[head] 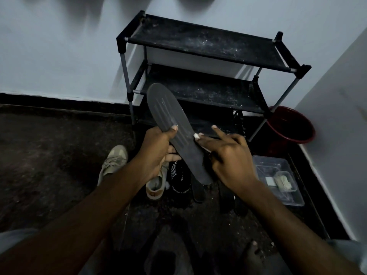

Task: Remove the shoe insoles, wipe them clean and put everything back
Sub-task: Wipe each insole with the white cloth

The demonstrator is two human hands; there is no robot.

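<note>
A long dark grey insole (170, 120) is held up in front of the shoe rack, toe end pointing up and away. My left hand (158, 149) grips its middle, thumb on the top face and fingers underneath. My right hand (224, 153) pinches a small white wipe (196, 136) against the insole's right edge, index finger sticking out. On the floor below lie a beige sneaker (115, 161), a black shoe with white lettering (179, 179) and another dark insole (198, 192).
A black two-shelf shoe rack (208, 46) stands against the wall. A red bucket (292, 124) sits in the right corner. A clear plastic box (278, 181) with small items lies on the floor at right. My bare foot (254, 257) shows at the bottom.
</note>
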